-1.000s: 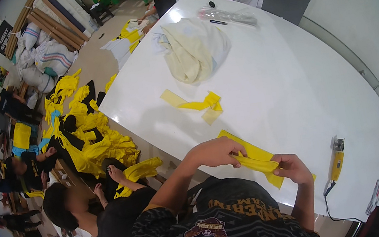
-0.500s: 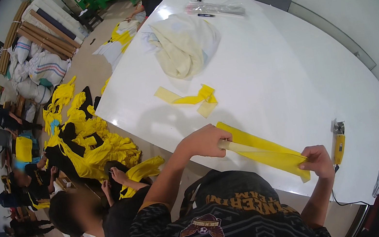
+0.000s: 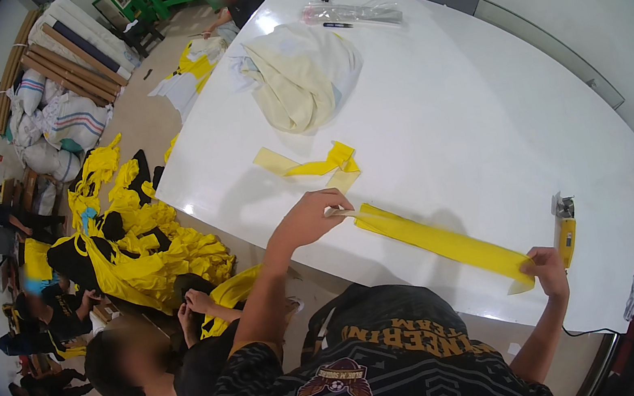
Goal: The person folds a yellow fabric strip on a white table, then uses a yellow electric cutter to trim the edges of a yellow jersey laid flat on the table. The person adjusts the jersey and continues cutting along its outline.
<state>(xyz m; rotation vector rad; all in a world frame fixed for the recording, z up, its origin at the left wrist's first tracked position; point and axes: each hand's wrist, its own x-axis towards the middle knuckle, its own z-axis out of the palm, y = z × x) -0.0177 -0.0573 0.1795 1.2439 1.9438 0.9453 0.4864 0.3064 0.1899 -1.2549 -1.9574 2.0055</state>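
Observation:
A long yellow fabric strip (image 3: 443, 243) stretches between my two hands over the near edge of the white table. My left hand (image 3: 312, 217) pinches its left end, where a pale edge shows. At the other end, my right hand (image 3: 545, 269) grips the strip between thumb and fingers, and a small corner hangs below them. Beyond my left hand, a crumpled yellow strip (image 3: 320, 166) with pale underside lies on the table. Farther back rests a bunched cream cloth (image 3: 292, 83).
The white table (image 3: 477, 117) has a yellow-handled tool (image 3: 566, 230) at its right edge. A clear plastic packet (image 3: 359, 13) and a pen (image 3: 337, 25) lie at the far end. Yellow fabric (image 3: 169, 253) is heaped on the left, beside a seated person (image 3: 194, 364) close to my left arm.
The strip has been drawn out flatter and straighter, its yellow face now showing along the length. My left hand moved left and away from me; my right hand shifted slightly right.

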